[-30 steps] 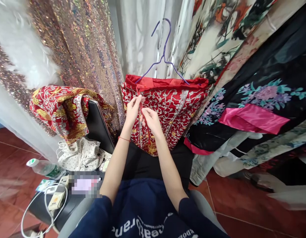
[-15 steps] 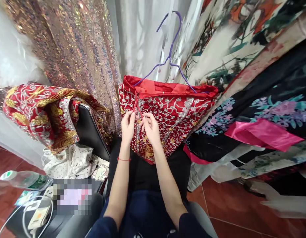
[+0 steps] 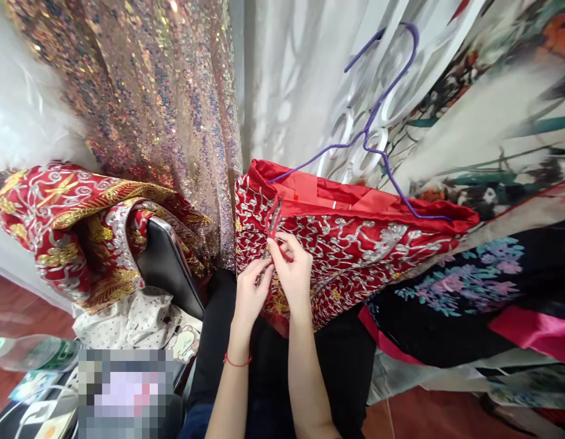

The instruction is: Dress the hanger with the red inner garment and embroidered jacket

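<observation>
In the head view, a red embroidered garment (image 3: 355, 244) is seen hung on a purple hanger (image 3: 378, 116) at the centre of the frame, its folded red top edge running toward the right. A thin red tie cord (image 3: 273, 221) hangs from the top edge at the garment's left end. The left hand (image 3: 251, 294) and the right hand (image 3: 295, 274) are held close together just below centre, against the garment's front. The fingers of both hands are curled almost closed and the cord is pinched between them; the right hand's fingers (image 3: 282, 251) are pressed on the cord's lower end. A red string bracelet (image 3: 237, 362) is worn on the left wrist.

For the tying to be done well, the cord should be kept taut, the loop held near the fabric, and the hanger kept steady so the silver embroidery is not snagged.

At the left, a second red and gold garment (image 3: 67, 225) is draped over a black chair back (image 3: 166, 268). A sequinned fabric (image 3: 149, 91) hangs at the upper left, and a plastic bottle (image 3: 30, 352) lies at the lower left.
</observation>
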Demonstrator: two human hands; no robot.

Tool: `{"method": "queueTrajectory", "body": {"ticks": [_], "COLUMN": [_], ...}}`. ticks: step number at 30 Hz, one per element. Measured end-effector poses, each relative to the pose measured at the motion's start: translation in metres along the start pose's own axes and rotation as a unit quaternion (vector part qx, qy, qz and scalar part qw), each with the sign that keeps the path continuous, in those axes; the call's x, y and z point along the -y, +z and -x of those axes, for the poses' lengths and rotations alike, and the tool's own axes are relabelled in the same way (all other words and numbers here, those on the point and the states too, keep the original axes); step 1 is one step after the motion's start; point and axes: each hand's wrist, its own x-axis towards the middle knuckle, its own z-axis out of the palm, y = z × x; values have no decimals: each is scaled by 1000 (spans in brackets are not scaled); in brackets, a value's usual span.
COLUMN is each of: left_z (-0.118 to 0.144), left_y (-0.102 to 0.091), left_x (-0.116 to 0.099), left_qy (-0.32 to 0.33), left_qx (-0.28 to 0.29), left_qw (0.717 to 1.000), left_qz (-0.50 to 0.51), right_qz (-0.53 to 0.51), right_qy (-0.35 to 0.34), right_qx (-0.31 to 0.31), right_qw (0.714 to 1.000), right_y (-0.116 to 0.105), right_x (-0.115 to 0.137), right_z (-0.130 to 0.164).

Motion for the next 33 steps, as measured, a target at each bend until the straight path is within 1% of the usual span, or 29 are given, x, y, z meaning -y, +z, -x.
{"method": "queueTrajectory", "body": {"ticks": [2, 4, 6, 8, 10, 12, 14, 16, 18, 20, 23, 27, 33], "left_z": [-2, -3, -3, -4, -8, -14, -21, -23, -21, -15, -8, -4, -1], "left_y": [4, 9, 14, 17, 18, 19, 19, 20, 22, 25, 27, 31, 40], "left_x": [0, 1, 2, -1, -6, -15, -23, -30, -33, -33, -29, -23, -24], "left_qy": [-15, -48, -94, -132, -147, -134, -105, -92, -101, -117, -118, -109, -106], "left_qx": [32, 49, 36, 4, -22, -23, -25, -52, -84, -96, -100, -131, -188], "left_qw": [999, 994, 987, 977, 968, 969, 977, 978, 971, 960, 954, 958, 956], "left_qz": [41, 83, 124, 167, 200, 205, 184, 178, 202, 237, 256, 230, 201], "right_qz": [-34, -65, -86, -94, -95, -107, -133, -170, -206, -229, -231, -214, -194], "right_qy": [15, 30, 44, 62, 81, 96, 114, 139, 165, 179, 172, 153, 140], "right_qx": [1, 4, 5, 3, 4, -5, -27, -48, -63, -67, -49, -27, -37], "right_qw": [999, 997, 995, 994, 992, 990, 984, 974, 962, 954, 956, 964, 970], "right_y": [5, 9, 10, 10, 8, 8, 8, 8, 9, 8, 6, 3, 3], "right_x": [-5, -9, -10, -10, -10, -12, -14, -16, -16, -16, -17, -18, -17], "right_z": [-1, 1, 5, 9, 14, 20, 25, 29, 31, 32, 32, 30, 34]}}
